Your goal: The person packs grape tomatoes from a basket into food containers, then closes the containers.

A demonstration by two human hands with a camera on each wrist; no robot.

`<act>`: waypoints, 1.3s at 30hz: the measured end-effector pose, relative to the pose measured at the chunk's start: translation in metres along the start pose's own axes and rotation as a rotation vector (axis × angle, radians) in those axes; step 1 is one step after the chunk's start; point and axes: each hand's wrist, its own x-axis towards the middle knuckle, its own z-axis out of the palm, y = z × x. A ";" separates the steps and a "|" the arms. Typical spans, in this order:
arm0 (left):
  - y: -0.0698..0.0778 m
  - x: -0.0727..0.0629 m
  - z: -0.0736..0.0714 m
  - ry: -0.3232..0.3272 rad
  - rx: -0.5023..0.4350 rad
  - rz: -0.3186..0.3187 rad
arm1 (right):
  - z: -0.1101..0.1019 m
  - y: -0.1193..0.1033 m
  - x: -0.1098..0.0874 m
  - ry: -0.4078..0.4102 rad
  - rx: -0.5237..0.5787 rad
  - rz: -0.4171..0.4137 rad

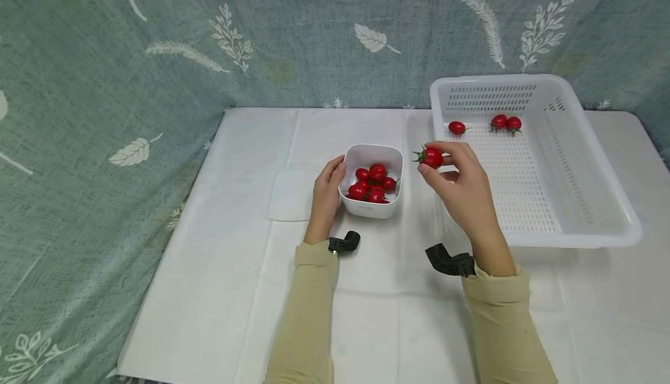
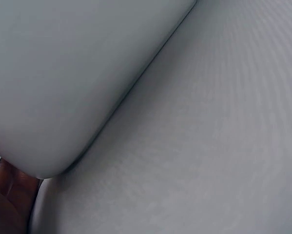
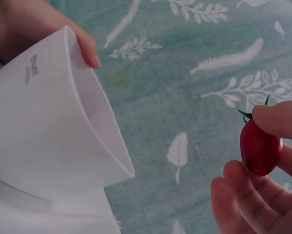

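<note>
A small white square container point(image 1: 371, 210) stands on the table with several red cherry tomatoes point(image 1: 377, 172) inside. My left hand point(image 1: 327, 195) holds it at its left side, thumb close to the rim. In the left wrist view the container's smooth wall point(image 2: 77, 73) fills the upper left, and a bit of the hand point(image 2: 11, 190) shows at its lower corner. To the container's right, my right hand point(image 1: 463, 183) pinches one cherry tomato point(image 3: 260, 146) between thumb and fingers, its green stem pointing left in the head view. That tomato is near the left edge of the basket.
A large white perforated basket point(image 1: 591, 238) occupies the right side of the table, with 3 cherry tomatoes near its far end. Left of the container lies a flat translucent square lid point(image 1: 289, 195). A green leaf-patterned cloth point(image 1: 314, 52) hangs behind the white-covered table point(image 1: 225, 291).
</note>
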 end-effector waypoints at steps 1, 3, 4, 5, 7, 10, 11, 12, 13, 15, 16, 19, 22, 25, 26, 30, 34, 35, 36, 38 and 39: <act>0.000 0.000 0.000 0.000 -0.001 0.000 | 0.002 -0.001 0.000 -0.004 0.002 -0.009; 0.000 0.000 0.000 -0.001 -0.001 0.004 | 0.005 -0.001 -0.001 -0.010 -0.004 -0.020; 0.000 0.001 0.000 -0.003 0.001 0.002 | 0.006 0.000 -0.001 -0.010 -0.007 -0.025; 0.000 0.001 0.001 -0.004 0.005 0.002 | 0.008 0.000 -0.001 -0.011 -0.005 -0.027; -0.001 0.001 0.001 -0.010 0.006 0.003 | 0.011 0.001 -0.002 -0.014 -0.006 -0.037; -0.001 0.002 0.000 -0.015 0.002 0.006 | 0.017 0.002 -0.003 -0.026 0.002 -0.063; -0.001 0.002 0.000 -0.015 0.002 0.008 | 0.019 0.003 -0.003 -0.031 -0.001 -0.074; -0.001 0.002 0.000 -0.015 0.002 0.010 | 0.021 0.003 -0.003 -0.036 -0.002 -0.081; -0.001 0.002 0.000 -0.015 0.001 0.009 | 0.023 0.003 -0.004 -0.041 0.000 -0.087; -0.001 0.001 0.000 -0.014 0.004 0.005 | 0.027 0.003 -0.005 -0.053 -0.013 -0.092; -0.001 0.001 -0.001 -0.013 0.004 0.004 | 0.028 0.003 -0.005 -0.059 -0.021 -0.094; -0.001 0.000 -0.001 -0.007 0.009 0.000 | 0.032 0.001 -0.007 -0.074 -0.057 -0.103; -0.001 0.000 -0.001 -0.003 0.013 0.007 | 0.036 0.000 -0.007 -0.085 -0.099 -0.127; -0.001 0.000 0.000 -0.006 0.015 0.009 | 0.039 0.000 -0.008 -0.096 -0.130 -0.150; 0.000 0.000 0.001 -0.007 0.015 0.009 | 0.040 0.000 -0.008 -0.101 -0.146 -0.154; 0.000 0.000 0.001 -0.011 0.005 0.007 | 0.046 0.001 -0.009 -0.120 -0.199 -0.168; 0.000 0.000 0.000 -0.007 -0.009 0.001 | 0.054 0.004 -0.009 -0.130 -0.265 -0.173; 0.000 0.000 0.001 -0.006 -0.010 -0.002 | 0.055 0.005 -0.009 -0.130 -0.278 -0.171; 0.000 0.000 0.001 -0.006 -0.011 -0.006 | 0.057 0.006 -0.009 -0.127 -0.293 -0.168; 0.000 0.000 0.001 -0.007 -0.007 -0.013 | 0.061 0.008 -0.009 -0.116 -0.306 -0.161; 0.000 0.001 0.001 -0.008 -0.006 -0.014 | 0.062 0.009 -0.009 -0.108 -0.306 -0.157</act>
